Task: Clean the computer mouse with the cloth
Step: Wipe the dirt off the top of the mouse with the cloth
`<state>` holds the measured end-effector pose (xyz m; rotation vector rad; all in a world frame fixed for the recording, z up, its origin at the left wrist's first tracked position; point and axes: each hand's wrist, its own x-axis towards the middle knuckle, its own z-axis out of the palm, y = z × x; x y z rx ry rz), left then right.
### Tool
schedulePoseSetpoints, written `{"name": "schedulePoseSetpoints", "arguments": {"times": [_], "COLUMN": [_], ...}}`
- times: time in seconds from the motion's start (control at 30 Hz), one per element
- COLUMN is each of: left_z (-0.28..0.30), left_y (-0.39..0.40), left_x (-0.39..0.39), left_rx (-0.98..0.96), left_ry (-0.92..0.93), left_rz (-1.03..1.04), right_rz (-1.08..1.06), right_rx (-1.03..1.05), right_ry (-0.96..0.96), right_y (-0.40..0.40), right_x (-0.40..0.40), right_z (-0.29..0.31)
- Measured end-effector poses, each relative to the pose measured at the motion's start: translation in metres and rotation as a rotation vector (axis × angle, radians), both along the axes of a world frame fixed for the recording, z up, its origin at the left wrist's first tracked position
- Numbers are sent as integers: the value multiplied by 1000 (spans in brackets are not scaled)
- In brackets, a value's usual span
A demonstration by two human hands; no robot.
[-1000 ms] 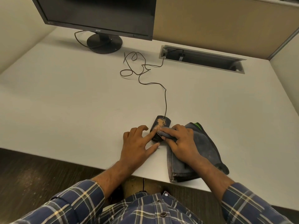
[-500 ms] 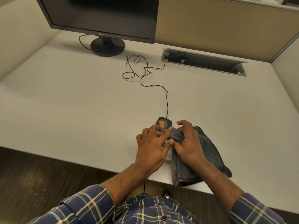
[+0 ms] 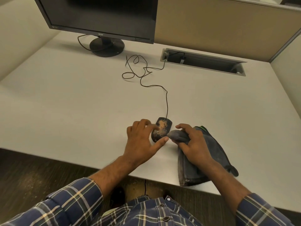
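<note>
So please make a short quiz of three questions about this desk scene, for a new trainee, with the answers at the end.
1. True or false: the tan dust on the computer mouse is already wiped off.
2. Which hand grips the bunched end of the grey cloth? A. the left hand B. the right hand C. neither
3. Fill in: the mouse cable runs over the white desk into the ______ beside the monitor.

Key
1. False: the dust lies on top of the mouse.
2. B: the left hand steadies the mouse with its fingers and thumb.
3. The cable slot in the desk.
</note>
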<state>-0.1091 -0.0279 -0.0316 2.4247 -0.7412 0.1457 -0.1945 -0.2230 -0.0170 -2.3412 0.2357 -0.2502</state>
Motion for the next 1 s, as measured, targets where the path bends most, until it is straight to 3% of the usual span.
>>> {"name": "schedulePoseSetpoints", "arguments": {"times": [0.17, 0.57, 0.73, 0.9, 1.0], "left_z": [-21, -34, -37, -37, -37], "left_y": [3, -24, -25, -22, -22], "left_x": [1, -10, -10, -9, -9], "left_rx": [162, -56, -58, -74, -93], "left_ry": [141, 200, 214, 203, 189], "left_rz": [148, 303, 294, 270, 260], "right_rz": [44, 18, 125, 262, 288], "right_rx": [-53, -310, -467, -432, -514], "right_ry": [-48, 29, 123, 126, 155], "right_y": [1, 18, 29, 13, 23], "right_x": [9, 62, 58, 72, 96], "right_z": [-1, -2, -3, 12, 19]}}
